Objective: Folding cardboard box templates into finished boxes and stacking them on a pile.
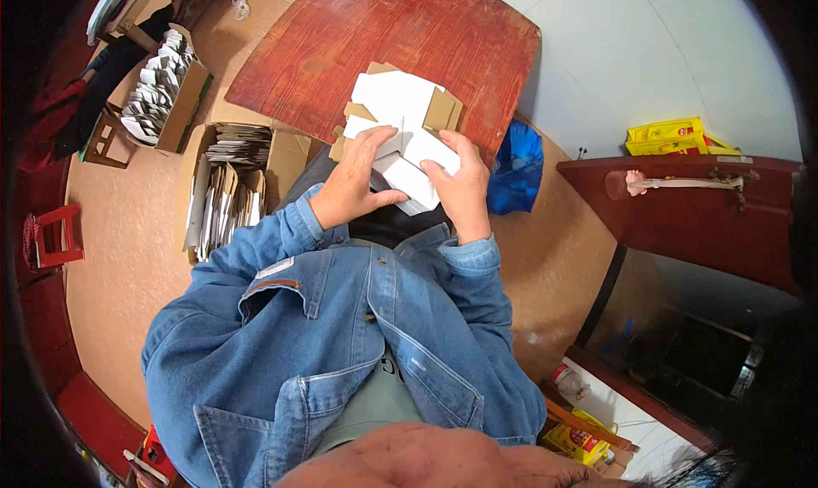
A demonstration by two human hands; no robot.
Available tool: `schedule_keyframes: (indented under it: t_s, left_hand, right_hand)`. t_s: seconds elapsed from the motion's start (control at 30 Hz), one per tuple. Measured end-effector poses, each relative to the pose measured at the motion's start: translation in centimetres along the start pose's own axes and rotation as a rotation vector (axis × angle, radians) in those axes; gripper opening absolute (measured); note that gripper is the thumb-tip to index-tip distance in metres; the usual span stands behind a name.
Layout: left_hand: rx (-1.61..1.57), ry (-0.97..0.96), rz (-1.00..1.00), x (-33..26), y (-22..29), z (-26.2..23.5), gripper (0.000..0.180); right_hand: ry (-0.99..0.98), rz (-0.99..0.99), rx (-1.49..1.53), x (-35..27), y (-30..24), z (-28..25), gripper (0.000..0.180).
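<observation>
Into the middle of the frame, where a white carton (396, 96) is being worked — folding appears to be the step in hand, with brown-lined flaps standing out at its upper edges and the body not yet squared. By the left hand (358, 177) its left side is held, the fingers curved and the thumb spread well apart from them; by the right hand (460, 177) the other side is gripped, half curled, thumb laid on a white panel. A tucking of the flaps, both sides kept steady, would seem to be called for next.

Now the count: one carton is held between two hands, at the near edge of one red table (358, 28); whether the wood is touched cannot be told. Two cardboard boxes (194, 100) are seen at left, packed with card pieces (226, 194) — too overlapped to be numbered. One blue bag (515, 169) is set right of centre, one red stool (60, 237) at the left edge, and yellow packaging (669, 137) is spotted in two places, upper right and lower right.
</observation>
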State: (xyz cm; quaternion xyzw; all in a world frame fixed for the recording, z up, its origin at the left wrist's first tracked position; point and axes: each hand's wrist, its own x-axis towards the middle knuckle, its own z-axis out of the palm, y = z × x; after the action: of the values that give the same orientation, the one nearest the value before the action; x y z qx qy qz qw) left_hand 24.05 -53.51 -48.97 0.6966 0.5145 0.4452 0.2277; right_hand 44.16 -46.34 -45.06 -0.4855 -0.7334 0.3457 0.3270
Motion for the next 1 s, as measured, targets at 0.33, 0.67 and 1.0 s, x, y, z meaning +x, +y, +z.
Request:
schedule_keyframes:
  t_s: [0.33, 0.67, 1.0]
  left_hand:
    - [-0.187, 0.099, -0.344, -1.1, -2.2, 0.6, 0.114]
    - [-0.253, 0.143, -0.495, 5.5, -0.9, -3.6, 0.068]
    - [-0.582, 0.040, -0.662, 2.6, -5.7, -3.2, 0.058]
  right_hand:
    - [-0.090, 0.074, 0.517, -1.0, 4.9, -1.2, 0.046]
    - [-0.006, 0.318, 0.551, -1.2, 4.9, -0.5, 0.043]
    - [-0.248, 0.426, 0.778, -1.3, 4.4, -1.1, 0.061]
